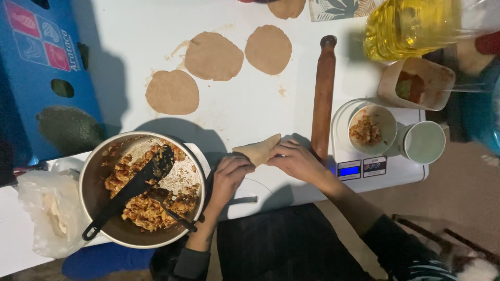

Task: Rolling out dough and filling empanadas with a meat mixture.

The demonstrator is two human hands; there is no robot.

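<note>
- Folded dough pocket [259,150] lies on the white surface [250,104], pinched between both hands at the near edge.
- Left hand [229,177] curls its fingers closed on the pocket's near end; right hand [297,160] presses fingertips onto its far side, partly closed.
- Three flat dough rounds [213,56] lie farther back, a fourth cut off at the top edge.
- One rolling pin [323,93] just beside the right hand.
- One metal pot [104,171] of filling, left, with a black spatula [135,187].
- One kitchen scale [385,171] carrying a bowl [372,127]; floor beyond is dim.
</note>
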